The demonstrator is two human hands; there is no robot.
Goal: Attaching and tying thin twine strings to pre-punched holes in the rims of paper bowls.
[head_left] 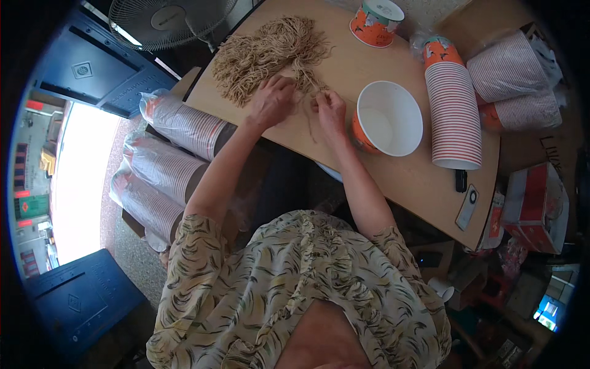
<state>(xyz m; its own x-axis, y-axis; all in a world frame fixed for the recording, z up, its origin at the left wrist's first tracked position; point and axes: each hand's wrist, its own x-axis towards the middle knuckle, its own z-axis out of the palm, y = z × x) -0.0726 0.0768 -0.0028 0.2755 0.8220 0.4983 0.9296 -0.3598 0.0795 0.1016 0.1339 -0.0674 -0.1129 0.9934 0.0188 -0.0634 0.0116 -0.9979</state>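
Observation:
A heaped pile of tan cords lies on the far left part of the table. My left hand is at its near edge, fingers curled together on cord strands. Just to the right, my right hand pinches thin tan cord at the fingertips. A loose cord strand hangs down between the two hands toward the table's near edge. Beside my right hand stands a large open paper bucket, white inside and orange outside, its bottom showing no clear contents.
On the table a long stack of paper buckets lies on its side. A lidded bucket stands at the back. Wrapped stacks are at the right. More wrapped stacks sit left, below the fan.

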